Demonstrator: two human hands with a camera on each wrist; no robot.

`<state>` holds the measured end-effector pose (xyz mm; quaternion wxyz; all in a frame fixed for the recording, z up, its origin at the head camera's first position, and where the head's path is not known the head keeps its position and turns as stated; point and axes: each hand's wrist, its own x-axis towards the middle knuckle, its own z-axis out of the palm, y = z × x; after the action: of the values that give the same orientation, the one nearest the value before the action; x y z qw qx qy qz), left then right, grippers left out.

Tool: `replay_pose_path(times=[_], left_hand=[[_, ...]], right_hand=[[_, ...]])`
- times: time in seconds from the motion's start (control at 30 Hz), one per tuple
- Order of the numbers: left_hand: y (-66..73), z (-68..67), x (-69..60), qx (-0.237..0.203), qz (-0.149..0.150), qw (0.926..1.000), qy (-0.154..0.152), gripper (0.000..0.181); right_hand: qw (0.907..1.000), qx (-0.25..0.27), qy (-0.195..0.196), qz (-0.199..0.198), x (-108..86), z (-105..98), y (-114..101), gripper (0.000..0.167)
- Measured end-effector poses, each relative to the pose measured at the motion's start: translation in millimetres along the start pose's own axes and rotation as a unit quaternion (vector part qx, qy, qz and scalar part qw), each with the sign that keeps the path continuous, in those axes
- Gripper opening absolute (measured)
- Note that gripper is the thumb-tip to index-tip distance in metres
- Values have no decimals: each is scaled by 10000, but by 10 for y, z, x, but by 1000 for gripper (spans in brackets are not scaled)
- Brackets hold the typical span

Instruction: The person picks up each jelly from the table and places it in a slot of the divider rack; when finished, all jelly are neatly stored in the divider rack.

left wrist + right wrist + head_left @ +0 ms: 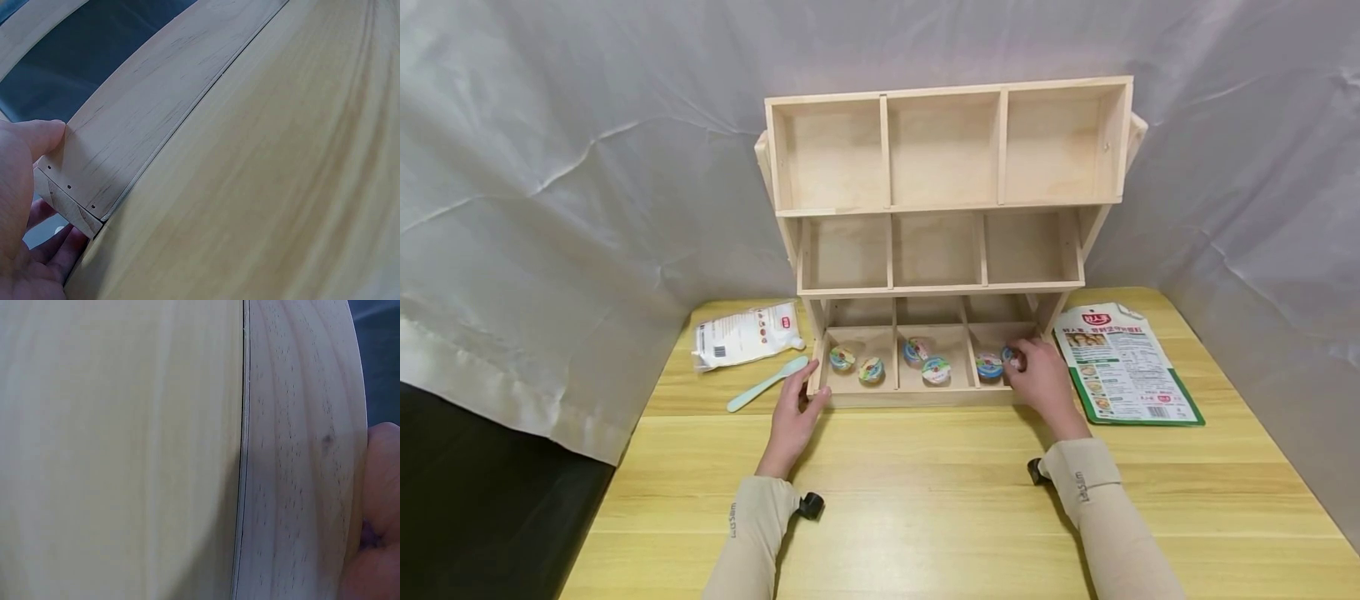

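Note:
A three-tier wooden shelf (947, 208) stands at the back of the table. My left hand (792, 417) grips its bottom front-left corner; in the left wrist view the thumb lies on the front board (150, 106) and the fingers go round the side. My right hand (1047, 379) reaches into the bottom right compartment and pinches a small jelly cup (1012, 357), mostly covered by the fingers. Beside it sits a blue-lidded jelly cup (988, 365). The middle compartment holds two jelly cups, one at the front (936, 370). Two with yellow-green lids (871, 370) lie in the left one.
Left of the shelf lie a white plastic packet (748, 335) and a pale green spoon (766, 385). A green-and-white printed pouch (1127, 367) lies flat to the right. Grey cloth (587, 150) hangs behind and at the sides of the wooden table (925, 500).

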<state>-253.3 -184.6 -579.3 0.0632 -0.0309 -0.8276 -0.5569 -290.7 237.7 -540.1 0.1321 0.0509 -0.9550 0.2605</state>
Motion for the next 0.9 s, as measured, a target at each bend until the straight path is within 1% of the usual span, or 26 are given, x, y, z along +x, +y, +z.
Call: replay_pose_path(times=[0.33,0.7,0.9], left_hand=[[-1,-1,-15,33,-13,10000,-34,52],[14,-9,-10,13,-41,10000,-85,54],[11,-10,-14,10,-60,10000,-77,53]], right_hand=[[10000,5,17,-3,-8,3,3,35],[9999,-59,0,91,-20,5,-3,36],[9999,-55,84,90,-32,13,-5,36]])
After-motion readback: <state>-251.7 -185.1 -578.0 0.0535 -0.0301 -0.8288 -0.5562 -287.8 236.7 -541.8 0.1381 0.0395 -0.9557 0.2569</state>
